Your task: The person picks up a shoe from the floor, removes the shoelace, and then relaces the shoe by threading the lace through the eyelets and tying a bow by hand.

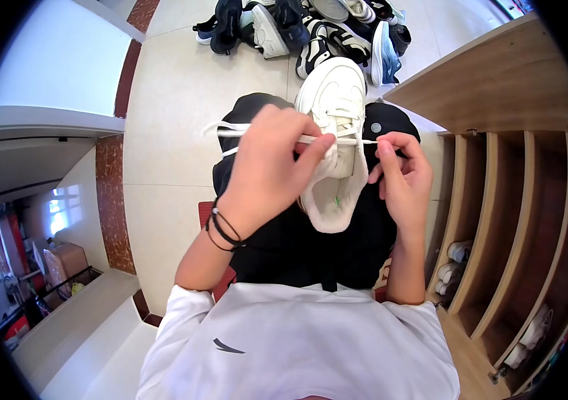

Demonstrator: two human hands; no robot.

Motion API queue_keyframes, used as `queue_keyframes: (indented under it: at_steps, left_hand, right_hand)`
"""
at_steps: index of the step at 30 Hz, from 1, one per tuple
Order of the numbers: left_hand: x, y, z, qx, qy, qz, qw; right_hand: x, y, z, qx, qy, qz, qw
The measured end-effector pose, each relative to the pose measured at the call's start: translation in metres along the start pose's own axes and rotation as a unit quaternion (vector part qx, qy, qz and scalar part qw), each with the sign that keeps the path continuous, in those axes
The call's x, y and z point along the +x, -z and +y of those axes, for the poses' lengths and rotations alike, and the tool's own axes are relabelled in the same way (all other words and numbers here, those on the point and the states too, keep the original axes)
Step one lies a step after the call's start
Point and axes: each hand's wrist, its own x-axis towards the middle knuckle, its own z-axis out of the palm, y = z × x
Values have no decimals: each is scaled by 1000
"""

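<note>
A white sneaker (332,81) rests on my lap between my thighs, toe pointing away and its opening toward me. Its white shoelace (347,141) is stretched sideways across the tongue. My left hand (274,157) is closed over the left part of the lace, thumb pressed against the fingers, and loose lace trails out beyond it to the left. On the other side, my right hand (404,175) pinches the thin lace end between thumb and index finger, just right of the shoe. A small green mark shows inside the shoe.
A pile of several shoes (347,43) lies on the tiled floor (164,120) ahead. To my right stands a wooden shoe cabinet (490,233) with its door (497,73) open and a few shoes inside. A white wall and ledge (90,313) are on the left.
</note>
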Motion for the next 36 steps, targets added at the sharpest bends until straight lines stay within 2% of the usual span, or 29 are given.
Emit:
queue_keyframes:
  at_steps: [7, 9, 11, 15, 19, 21, 22, 33, 36]
  left_hand:
    - [5, 30, -23, -13, 16, 1, 1000]
    - [6, 36, -31, -48, 80, 8, 996]
    - [8, 42, -41, -31, 70, 22, 997]
    - [12, 54, -54, -44, 124, 31, 991]
    - [13, 55, -61, -148, 127, -6, 981]
    - [14, 45, -63, -223, 69, -20, 972]
    - [15, 41, -63, -223, 68, -20, 972]
    - [25, 17, -47, -105, -40, -106, 988]
    - [25, 5, -43, -65, -73, -81, 992]
  right_hand:
    - [-1, 38, 2, 3, -27, 73, 997]
    - [-1, 54, 6, 8, -47, 112, 993]
    - [0, 74, 18, 15, -33, 124, 992]
    - [-1, 118, 48, 21, -26, 171, 985]
    - [-6, 143, 66, 21, -37, 192, 980]
    - [-8, 153, 79, 31, -38, 208, 977]
    - [-9, 159, 86, 40, -38, 224, 973]
    - [-35, 244, 203, 73, -125, 325, 934]
    - [-44, 254, 231, 66, -156, 340, 925]
